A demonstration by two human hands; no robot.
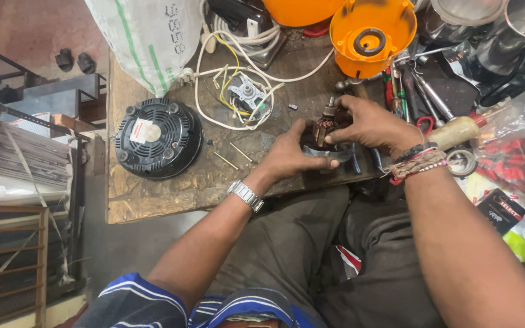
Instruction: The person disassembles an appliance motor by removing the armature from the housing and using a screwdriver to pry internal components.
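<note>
Striped blue cloth [214, 307] and dark trousers [311, 243] fill the bottom of the head view, the two forearms rising from there toward 12 o'clock. On the worn wooden surface [153, 197] the left hand [290, 155] curls around a grey metal ring-shaped housing [329, 153], fingers closed on its near rim. The right hand [369, 124] comes in from 3 o'clock and pinches the copper-wound motor armature [324, 126], which stands upright in that housing near the centre of the view.

At 9 o'clock of the hands lies a round black base cover [158, 137], with two loose long screws [233, 156] between it and the left hand. A small wired motor part [245, 96] sits at 11 o'clock amid white and yellow cable. An orange plastic body [372, 36] stands at 1 o'clock, beside screwdrivers [420, 91].

To my eye the windings could be scraped if the armature tilts in the housing, and the loose screws could roll off the near edge.
</note>
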